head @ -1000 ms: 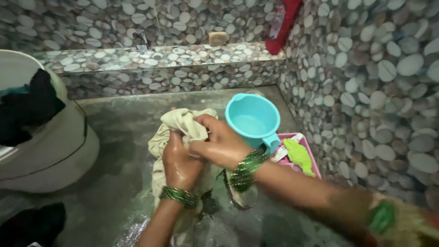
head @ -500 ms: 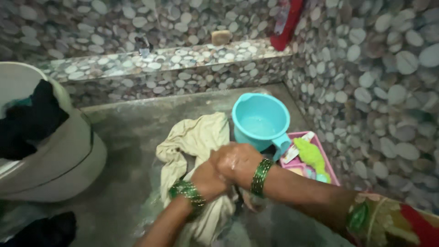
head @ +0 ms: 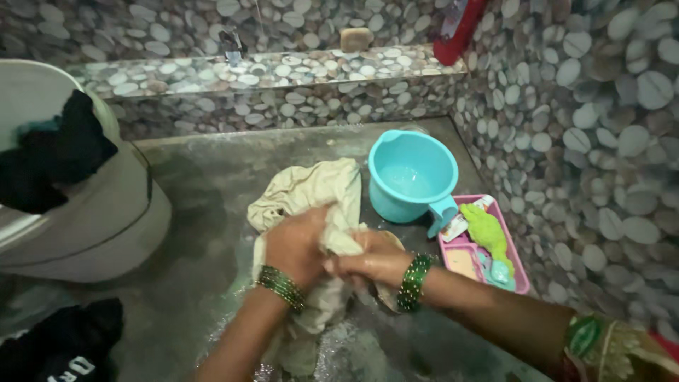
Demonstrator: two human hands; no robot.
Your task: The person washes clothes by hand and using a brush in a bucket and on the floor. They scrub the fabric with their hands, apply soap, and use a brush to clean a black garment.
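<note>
A wet beige cloth (head: 311, 191) lies bunched on the grey floor. My left hand (head: 293, 244), green bangles at the wrist, grips a fold of it near the middle. My right hand (head: 371, 260), also with green bangles, clutches the same cloth just to the right, knuckles close to the left hand. Soapy water glistens on the floor below both hands. The lower part of the cloth trails toward me under my left forearm.
A turquoise mug with water (head: 411, 177) stands right of the cloth. A pink tray (head: 520, 272) holds a green brush and soap by the pebble-tiled wall. A white bucket (head: 92, 212) with dark clothes sits left. More dark cloth (head: 60, 346) lies at bottom left.
Both hands slid back up the cloth from its lower part, rubbing it; the cloth bunched more. The camera view shifted slightly.
</note>
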